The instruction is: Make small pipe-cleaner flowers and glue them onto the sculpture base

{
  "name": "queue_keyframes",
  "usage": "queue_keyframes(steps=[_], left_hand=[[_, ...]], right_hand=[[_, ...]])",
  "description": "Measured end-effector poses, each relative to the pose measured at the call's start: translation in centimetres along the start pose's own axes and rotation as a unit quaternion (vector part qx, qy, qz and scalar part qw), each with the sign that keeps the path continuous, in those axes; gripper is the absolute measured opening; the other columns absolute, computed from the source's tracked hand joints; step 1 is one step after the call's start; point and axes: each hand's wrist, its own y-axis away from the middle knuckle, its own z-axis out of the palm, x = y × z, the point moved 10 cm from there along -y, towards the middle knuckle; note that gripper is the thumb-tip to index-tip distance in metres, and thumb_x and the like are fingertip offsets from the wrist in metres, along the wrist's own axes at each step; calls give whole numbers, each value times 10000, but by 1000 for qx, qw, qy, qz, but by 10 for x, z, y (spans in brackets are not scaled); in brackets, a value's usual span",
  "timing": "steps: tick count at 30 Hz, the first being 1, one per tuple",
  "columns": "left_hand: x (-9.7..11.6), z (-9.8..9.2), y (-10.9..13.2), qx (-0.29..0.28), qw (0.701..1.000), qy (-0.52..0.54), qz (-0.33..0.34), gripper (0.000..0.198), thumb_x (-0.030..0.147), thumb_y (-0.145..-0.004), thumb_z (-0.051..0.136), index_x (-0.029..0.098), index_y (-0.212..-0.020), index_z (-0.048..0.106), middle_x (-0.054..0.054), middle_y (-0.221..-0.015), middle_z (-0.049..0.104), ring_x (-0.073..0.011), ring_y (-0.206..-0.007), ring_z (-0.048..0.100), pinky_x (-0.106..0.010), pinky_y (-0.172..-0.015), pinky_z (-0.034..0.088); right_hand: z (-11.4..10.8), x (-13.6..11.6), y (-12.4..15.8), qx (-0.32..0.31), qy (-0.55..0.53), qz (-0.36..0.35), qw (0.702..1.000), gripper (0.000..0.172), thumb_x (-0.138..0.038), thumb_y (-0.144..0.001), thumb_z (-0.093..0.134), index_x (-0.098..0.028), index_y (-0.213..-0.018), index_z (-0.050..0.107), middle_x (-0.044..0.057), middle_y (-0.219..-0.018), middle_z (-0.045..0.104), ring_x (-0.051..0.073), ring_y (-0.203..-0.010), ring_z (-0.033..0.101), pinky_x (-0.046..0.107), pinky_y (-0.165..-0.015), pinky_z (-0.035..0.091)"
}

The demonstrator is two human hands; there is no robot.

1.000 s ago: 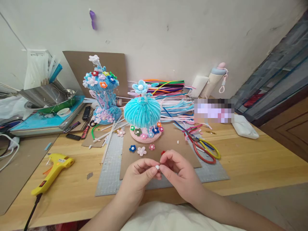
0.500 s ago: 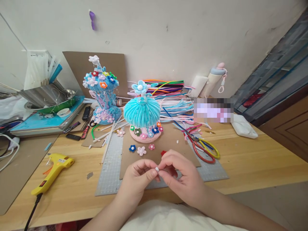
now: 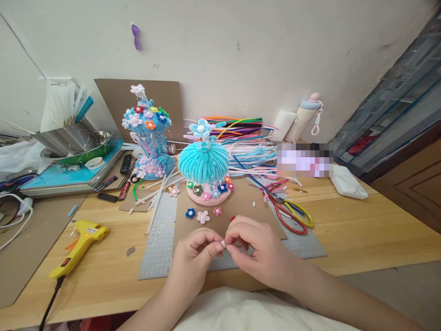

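While left hand [image 3: 191,258] and right hand [image 3: 264,252] tightly pinch a white bit [image 3: 223,243], flowers [image 3: 203,217] lie ahead, scissors [image 3: 279,201] rightward.

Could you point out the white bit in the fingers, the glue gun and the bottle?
White bit [image 3: 223,244]: head view, on its visible side.
Glue gun [image 3: 77,244]: head view, on the upper handle.
Bottle [image 3: 302,122]: head view, on its cream body.

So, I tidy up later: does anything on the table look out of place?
A small grey patch on the table between the glue gun and the cutting mat stands out against the pale wood; scrap or stain, I cannot tell.
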Motion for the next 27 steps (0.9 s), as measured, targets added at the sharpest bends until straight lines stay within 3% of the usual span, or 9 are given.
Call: queue_keyframes(steps=[4, 7, 9, 11, 14, 17, 18, 21, 27], left_hand=[[2, -2, 1, 23, 1000, -8, -12, 178, 303, -709, 618, 140, -640, 620, -13, -618, 571, -117, -596, 522, -223, -587, 429], [2, -7, 2, 30, 999, -14, -17, 199, 338, -710, 603, 144, -680, 632, -22, -639, 592, -132, -607, 545, -239, -599, 450], [2, -30, 4, 68, 997, -44, -10, 248, 385, -736, 560, 156, -786, 641, -33, -714, 619, -151, -655, 577, -262, -645, 470], [8, -80, 14, 177, 975, -133, 12, 302, 430, -759, 509, 168, -849, 631, -39, -754, 633, -166, -713, 590, -275, -698, 470], [19, -169, 43, 345, 872, -348, 3, 339, 476, -744, 489, 198, -897, 608, -43, -838, 632, -208, -764, 587, -319, -705, 468], [23, -227, 64, 373, 711, -594, -49, 476, 534, -697, 508, 179, -1008, 576, -95, -894, 586, -341, -946, 526, -477, -789, 425], [17, -242, 70, 368, 680, -628, -80, 565, 572, -663, 525, 148, -1033, 567, -114, -859, 570, -388, -938, 518, -518, -761, 419], [6, -263, 78, 359, 684, -630, -79, 605, 579, -621, 569, 120, -1016, 566, -65, -697, 525, -411, -834, 550, -522, -677, 434], [20, -259, 84, 402, 740, -540, 15, 259, 448, -710, 552, 207, -805, 547, -1, -530, 428, -299, -649, 568, -285, -463, 387]], right_hand=[[5, 1, -7, 3, 19, -12, 1000, 94, -89, -711, 513, -179, -738, 522, -13, -724, 520, 83, -626, 447, 202, -536, 306], [10, 11, -13, 24, -50, 3, 998, 106, -70, -671, 505, -174, -690, 509, -24, -681, 479, 69, -569, 418, 193, -497, 290], [17, 26, -16, 23, -164, 55, 985, 93, -80, -663, 501, -172, -665, 487, -31, -646, 450, 62, -527, 398, 188, -468, 286], [31, 43, -15, 0, -316, 126, 940, 75, -128, -686, 511, -175, -662, 458, -50, -591, 408, 51, -464, 364, 187, -427, 256], [52, 53, -9, -43, -509, 196, 837, 115, -202, -718, 534, -178, -675, 430, -78, -537, 355, 32, -382, 302, 189, -387, 188], [59, 53, -4, -59, -592, 216, 774, 152, -201, -708, 565, -174, -669, 420, -79, -551, 366, 22, -369, 295, 191, -382, 168], [60, 53, -3, -59, -602, 218, 766, 158, -197, -705, 571, -172, -668, 419, -77, -562, 373, 19, -371, 297, 192, -383, 167], [61, 53, -3, -56, -604, 216, 765, 161, -191, -705, 578, -167, -665, 423, -71, -584, 390, 15, -376, 299, 192, -385, 157], [60, 63, -2, -37, -561, 191, 805, 102, -186, -735, 540, -167, -702, 445, -71, -571, 380, 25, -392, 307, 193, -400, 160]])
